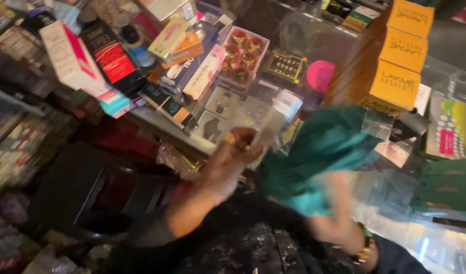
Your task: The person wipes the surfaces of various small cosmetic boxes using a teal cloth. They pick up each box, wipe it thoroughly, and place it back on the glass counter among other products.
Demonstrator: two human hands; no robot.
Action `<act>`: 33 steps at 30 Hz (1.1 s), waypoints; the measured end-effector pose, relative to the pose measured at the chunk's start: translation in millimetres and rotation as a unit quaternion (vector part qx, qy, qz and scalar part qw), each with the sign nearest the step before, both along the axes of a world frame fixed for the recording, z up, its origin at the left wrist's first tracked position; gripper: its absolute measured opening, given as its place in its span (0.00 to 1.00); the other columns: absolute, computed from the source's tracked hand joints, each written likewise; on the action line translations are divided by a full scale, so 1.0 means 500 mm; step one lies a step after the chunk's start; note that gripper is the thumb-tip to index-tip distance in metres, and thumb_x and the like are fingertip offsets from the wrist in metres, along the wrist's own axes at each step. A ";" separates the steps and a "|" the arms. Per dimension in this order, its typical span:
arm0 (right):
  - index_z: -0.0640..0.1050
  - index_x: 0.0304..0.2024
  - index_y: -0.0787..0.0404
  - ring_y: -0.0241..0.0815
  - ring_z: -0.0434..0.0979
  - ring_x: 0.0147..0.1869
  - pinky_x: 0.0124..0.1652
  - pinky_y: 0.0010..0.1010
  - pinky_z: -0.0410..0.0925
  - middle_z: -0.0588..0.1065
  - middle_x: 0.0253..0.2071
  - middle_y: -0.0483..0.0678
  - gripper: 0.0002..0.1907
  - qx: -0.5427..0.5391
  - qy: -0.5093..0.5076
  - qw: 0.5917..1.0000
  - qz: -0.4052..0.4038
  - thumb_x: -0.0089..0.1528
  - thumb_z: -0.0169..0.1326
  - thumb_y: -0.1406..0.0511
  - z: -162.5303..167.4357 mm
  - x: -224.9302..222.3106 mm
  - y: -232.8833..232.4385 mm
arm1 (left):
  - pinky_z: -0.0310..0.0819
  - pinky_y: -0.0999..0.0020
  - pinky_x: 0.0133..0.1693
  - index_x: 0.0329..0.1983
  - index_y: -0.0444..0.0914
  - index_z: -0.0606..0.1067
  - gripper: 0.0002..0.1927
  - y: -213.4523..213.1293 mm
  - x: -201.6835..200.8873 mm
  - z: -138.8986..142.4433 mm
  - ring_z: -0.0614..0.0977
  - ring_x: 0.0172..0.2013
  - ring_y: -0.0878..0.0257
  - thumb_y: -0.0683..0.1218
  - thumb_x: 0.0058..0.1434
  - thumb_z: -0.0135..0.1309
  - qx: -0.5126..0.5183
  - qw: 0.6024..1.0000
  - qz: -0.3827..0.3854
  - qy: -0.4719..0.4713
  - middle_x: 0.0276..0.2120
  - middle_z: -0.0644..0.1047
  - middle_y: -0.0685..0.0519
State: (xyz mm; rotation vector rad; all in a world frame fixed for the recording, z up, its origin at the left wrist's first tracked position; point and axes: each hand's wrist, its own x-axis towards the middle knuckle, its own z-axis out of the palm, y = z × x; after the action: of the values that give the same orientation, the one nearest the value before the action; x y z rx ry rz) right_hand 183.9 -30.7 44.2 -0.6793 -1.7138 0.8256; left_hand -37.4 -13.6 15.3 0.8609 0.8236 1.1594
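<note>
The view is blurred by motion. My left hand (227,163) is raised in the middle, fingers pinched on a clear plastic packet (274,117) that stands up from the fingertips; something small and golden shows at the fingers. My right hand (335,204) comes in from the lower right with a gold bangle (365,250) on the wrist. It grips a teal cloth (321,152), which hangs over its fingers and hides them. The two hands are about a hand's width apart, above a dark patterned garment (253,243).
Behind the hands a counter holds several tilted cosmetic boxes (111,58), a white box of golden ornaments (242,53), a pink round lid (320,75) and a stack of yellow boxes (403,57). Clear plastic packets (390,187) lie at the right. A dark stool (91,189) stands at lower left.
</note>
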 end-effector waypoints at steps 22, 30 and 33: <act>0.79 0.50 0.67 0.32 0.77 0.47 0.48 0.27 0.71 0.80 0.44 0.44 0.13 -0.317 0.010 0.946 0.074 0.67 0.56 0.65 -0.049 -0.086 0.086 | 0.75 0.69 0.50 0.70 0.30 0.59 0.27 -0.007 -0.049 0.050 0.77 0.48 0.65 0.45 0.73 0.52 0.265 0.926 0.252 0.096 0.51 0.73 0.47; 0.81 0.45 0.64 0.36 0.81 0.42 0.45 0.27 0.73 0.83 0.39 0.48 0.13 -0.189 -0.231 0.948 -0.107 0.61 0.60 0.64 -0.093 -0.059 0.084 | 0.72 0.68 0.53 0.77 0.33 0.50 0.34 0.017 -0.040 0.055 0.75 0.44 0.65 0.55 0.78 0.44 0.296 0.943 0.146 0.035 0.46 0.74 0.52; 0.69 0.64 0.64 0.46 0.76 0.63 0.66 0.37 0.71 0.73 0.62 0.52 0.24 -0.025 0.142 0.989 -0.020 0.70 0.59 0.62 -0.037 -0.056 0.066 | 0.71 0.73 0.43 0.60 0.35 0.69 0.24 0.035 -0.054 0.049 0.73 0.36 0.70 0.59 0.78 0.40 0.357 0.920 0.135 0.089 0.43 0.74 0.54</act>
State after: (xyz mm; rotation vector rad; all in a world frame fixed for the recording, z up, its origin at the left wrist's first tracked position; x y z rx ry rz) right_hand 155.7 2.4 25.5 -0.5959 -1.4227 0.8933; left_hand -64.3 3.9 39.7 1.5034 0.6761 1.6882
